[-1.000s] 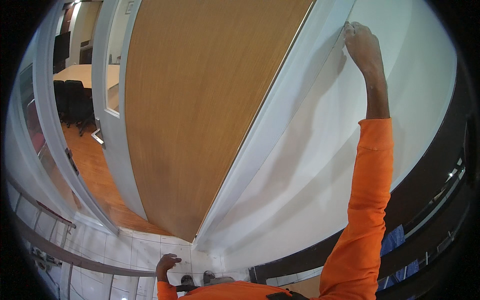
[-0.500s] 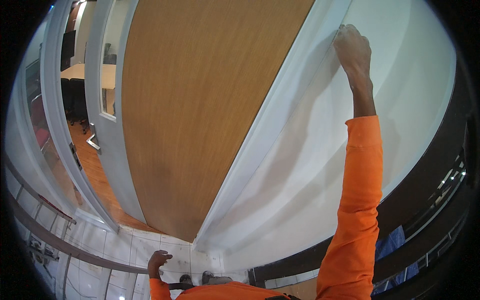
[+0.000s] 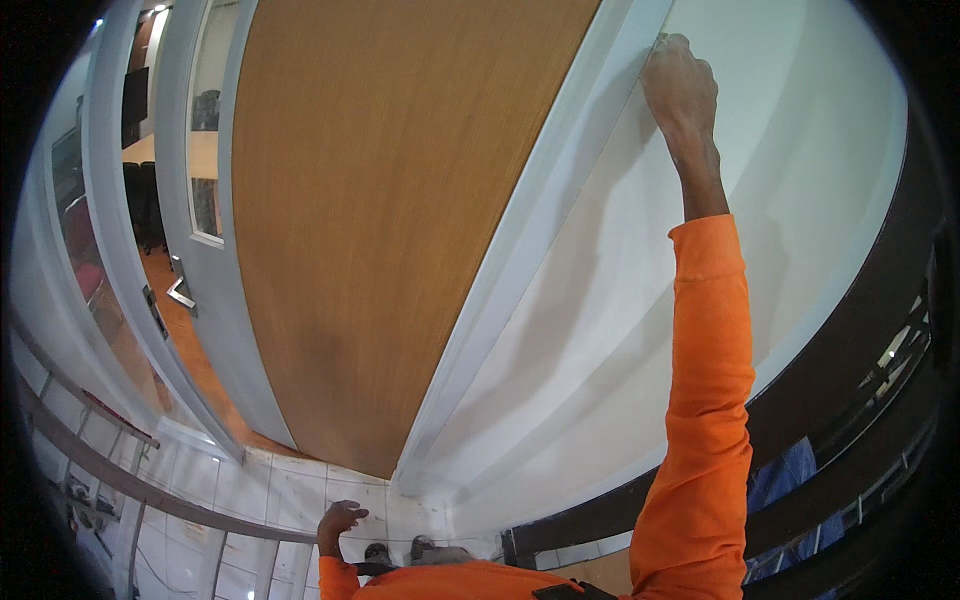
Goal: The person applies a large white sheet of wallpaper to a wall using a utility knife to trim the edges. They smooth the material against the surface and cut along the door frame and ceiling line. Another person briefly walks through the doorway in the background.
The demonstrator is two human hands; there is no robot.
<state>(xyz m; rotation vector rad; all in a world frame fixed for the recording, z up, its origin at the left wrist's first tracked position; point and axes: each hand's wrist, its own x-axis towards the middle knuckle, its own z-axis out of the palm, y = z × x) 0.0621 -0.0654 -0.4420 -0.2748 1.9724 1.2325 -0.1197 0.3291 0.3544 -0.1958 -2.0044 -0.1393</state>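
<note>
Grip of the right hand [image 3: 682,88] is curled, fingertips by the seam where white door frame [image 3: 572,150] meets white wall [image 3: 635,270]; whether they pinch anything, I cannot tell. From there the frame's long axis slants down and left, alongside a wooden door [image 3: 400,200]. The left hand [image 3: 341,518], loosely open, hangs low, farther from that upper seam.

Soft, even light on the white wall [image 3: 830,170], and there's a broad, blurry-edged shadow [image 3: 572,290] slanting down it! Small lights [image 3: 160,8] glare top left, straight edges bow hard, corners drop into black, the far-right rim looks murky.
</note>
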